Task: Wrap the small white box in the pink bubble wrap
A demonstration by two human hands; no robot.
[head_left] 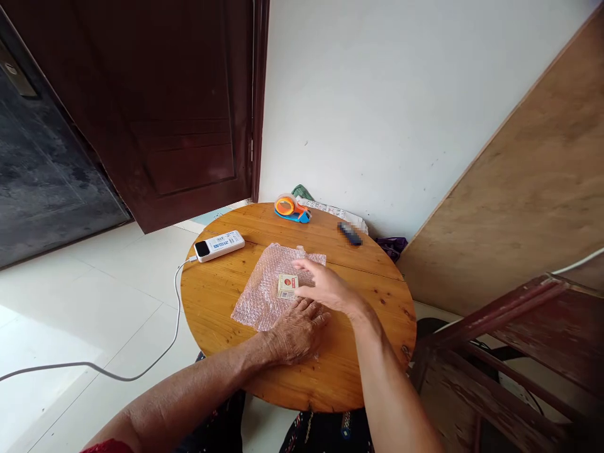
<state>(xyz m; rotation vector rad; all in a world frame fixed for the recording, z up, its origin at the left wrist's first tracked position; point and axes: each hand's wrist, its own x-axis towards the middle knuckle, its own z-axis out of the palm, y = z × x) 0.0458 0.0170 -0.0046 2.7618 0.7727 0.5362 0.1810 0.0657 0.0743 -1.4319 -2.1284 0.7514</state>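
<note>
A small cream-coloured box (287, 284) with a round red mark sits on a sheet of bubble wrap (257, 296) in the middle of the round table. My right hand (323, 284) is at the box's right side, thumb and fingers apart. Its thumb tip lies close to the box's edge; whether it touches I cannot tell. Just nearer to me, my left hand (298, 330) rests palm down on the lower right part of the bubble wrap, with its fingers stretched out. It covers that part of the sheet.
An orange and blue tape dispenser (291, 209) stands at the table's (212, 296) far edge. A white device (219, 246) with a cable (177, 314) lies at the left. A dark object (349, 233), partly blurred, lies at the back right. Wall (358, 113) and door (189, 113) stand behind.
</note>
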